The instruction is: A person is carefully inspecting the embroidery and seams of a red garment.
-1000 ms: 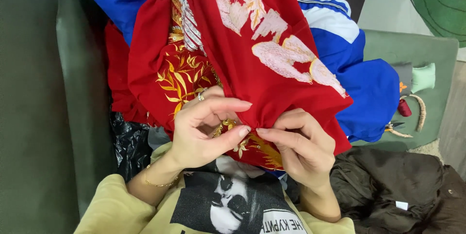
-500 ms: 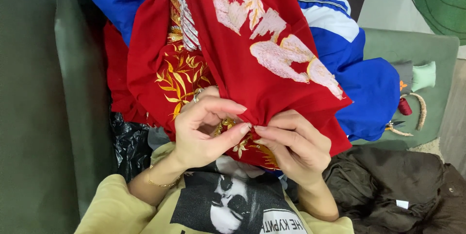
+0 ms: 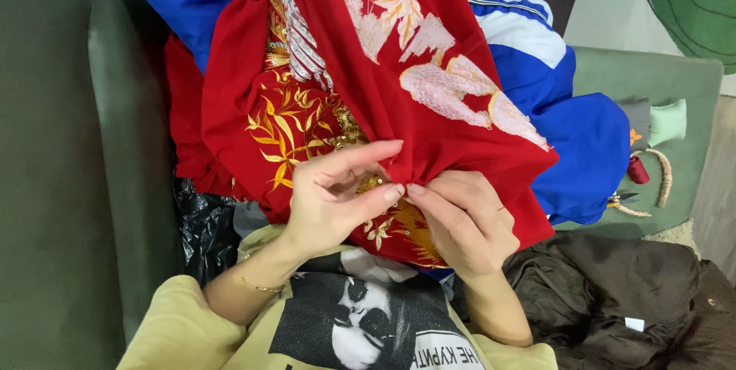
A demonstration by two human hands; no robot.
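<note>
A red cloth (image 3: 429, 140) with gold leaf embroidery and pale pink stitched patterns lies bunched across my lap. My left hand (image 3: 337, 201) pinches a fold of it between thumb and fingers, with the forefinger stretched over the top. My right hand (image 3: 460, 220) grips the same fold just to the right, its fingertips touching those of the left. A thin gold bracelet (image 3: 257, 286) circles my left wrist. Whether a needle is in either hand cannot be made out.
Blue fabric with white stripes (image 3: 537, 55) lies under the red cloth. A green sofa arm (image 3: 69, 163) runs down the left. A dark brown jacket (image 3: 613, 293) sits at the right, a black plastic bag (image 3: 203, 228) at the left. Small scissors (image 3: 622, 201) and a mint spool (image 3: 665, 123) rest on a green cushion.
Both hands have shifted slightly along the fold, the left forefinger now stretched further over the cloth. The cloth itself has barely moved.
</note>
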